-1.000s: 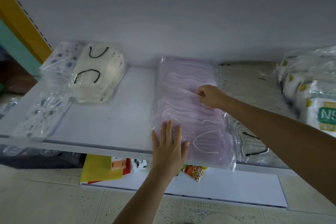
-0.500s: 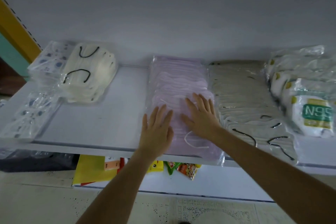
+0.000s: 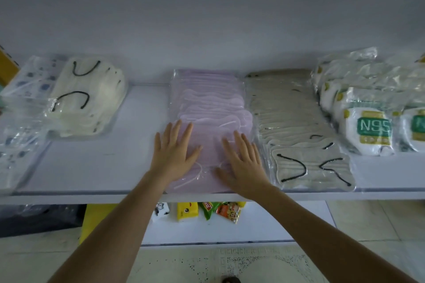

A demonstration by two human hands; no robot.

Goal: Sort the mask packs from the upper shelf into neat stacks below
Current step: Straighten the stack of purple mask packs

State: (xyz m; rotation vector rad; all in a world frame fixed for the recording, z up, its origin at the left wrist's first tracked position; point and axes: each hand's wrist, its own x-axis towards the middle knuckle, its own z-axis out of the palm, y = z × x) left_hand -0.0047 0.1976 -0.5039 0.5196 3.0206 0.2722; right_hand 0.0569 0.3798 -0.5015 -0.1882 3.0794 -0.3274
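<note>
A row of overlapping purple mask packs [image 3: 208, 108] in clear plastic lies on the white shelf [image 3: 92, 163], running from the back wall to the front edge. My left hand [image 3: 174, 151] lies flat with straight fingers on the near left part of the row. My right hand [image 3: 243, 163] lies flat on the near right part. Right of it runs a row of grey mask packs [image 3: 296, 131] with black ear loops. Cream mask packs [image 3: 88, 96] with black loops are piled at the left.
White N95 packs [image 3: 368, 126] are heaped at the right end of the shelf, and clear packs with blue print [image 3: 23, 99] lie at the far left. A lower shelf [image 3: 264, 227] holds small colourful snack packets [image 3: 207, 210]. Speckled floor tiles lie below.
My right hand let go of the purple packs, opened and came to lie flat on them. Both hands slid apart on the row, which now lies straighter beside the grey row.
</note>
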